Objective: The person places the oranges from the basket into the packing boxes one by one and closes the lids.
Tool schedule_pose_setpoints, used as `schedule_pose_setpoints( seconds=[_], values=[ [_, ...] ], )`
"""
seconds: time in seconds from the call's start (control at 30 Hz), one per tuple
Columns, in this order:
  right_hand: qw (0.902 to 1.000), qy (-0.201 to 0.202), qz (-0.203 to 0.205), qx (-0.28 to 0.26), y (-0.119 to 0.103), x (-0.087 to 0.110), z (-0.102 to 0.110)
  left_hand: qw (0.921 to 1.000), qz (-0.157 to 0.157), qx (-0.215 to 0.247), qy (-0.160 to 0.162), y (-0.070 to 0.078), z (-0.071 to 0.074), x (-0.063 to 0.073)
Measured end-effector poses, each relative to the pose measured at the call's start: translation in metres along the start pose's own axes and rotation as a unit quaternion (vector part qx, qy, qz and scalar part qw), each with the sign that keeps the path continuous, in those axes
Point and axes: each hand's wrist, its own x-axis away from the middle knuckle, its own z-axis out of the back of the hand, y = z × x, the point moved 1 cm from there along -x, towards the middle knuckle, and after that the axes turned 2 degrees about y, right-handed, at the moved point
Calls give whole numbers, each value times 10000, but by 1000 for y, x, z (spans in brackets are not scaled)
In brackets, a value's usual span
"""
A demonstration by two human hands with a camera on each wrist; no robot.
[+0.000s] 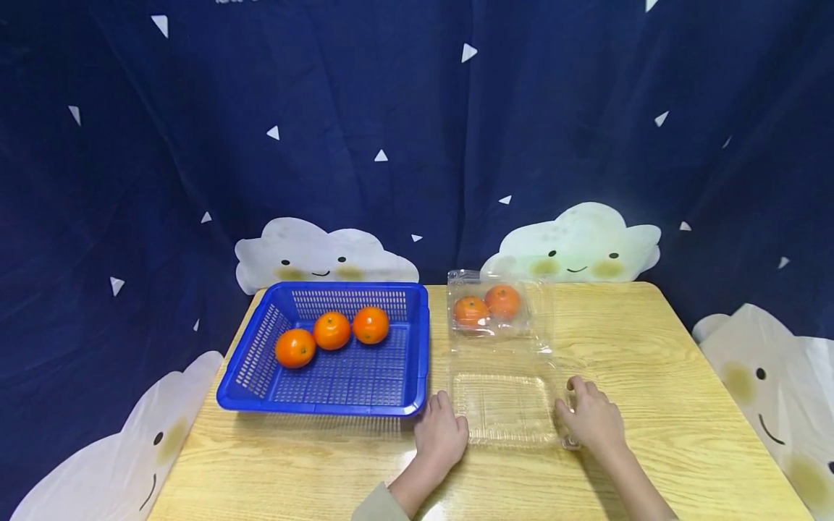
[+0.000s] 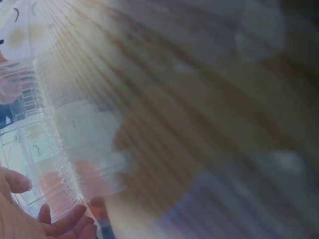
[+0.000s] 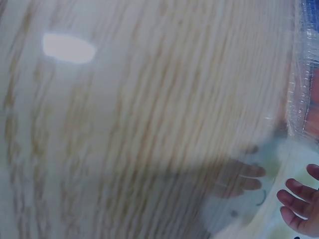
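A clear plastic container (image 1: 503, 409) lies on the table, its shallow ridged tray at the front. Behind it, two oranges (image 1: 502, 302) sit under clear plastic (image 1: 541, 311); whether this part is joined to the front tray I cannot tell. My left hand (image 1: 441, 430) is at the tray's left edge, between it and the blue basket (image 1: 326, 410). At the right edge is my right hand (image 1: 594, 418), thumb and fingers apart. In the left wrist view, the left fingers (image 2: 70, 224) stand spread from the thumb. The right wrist view shows loosely bent fingers (image 3: 294, 204).
Three oranges (image 1: 332, 331) lie inside the blue basket at the left of the wooden table (image 1: 638, 347). A dark blue curtain (image 1: 417, 145) with white clouds and triangles hangs behind the table and along both sides.
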Motion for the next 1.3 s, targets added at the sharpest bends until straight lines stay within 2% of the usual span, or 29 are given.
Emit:
schedule_pose_setpoints(
  seconds=[0.33, 0.8, 1.03, 1.3],
  values=[
    [9992, -266, 110, 292, -4, -2, 1, 10000, -51, 21, 59, -1, 0, -2],
    [9979, -220, 194, 569, -9, -1, 3, 9999, -87, 127, -22, -2, 3, 0],
    [9981, -185, 180, 561, -9, 0, 3, 9988, -315, 241, 297, -2, 4, 3],
    [9985, -209, 169, 487, -10, 0, 3, 9913, -990, -109, 859, 3, 11, 7]
  ],
)
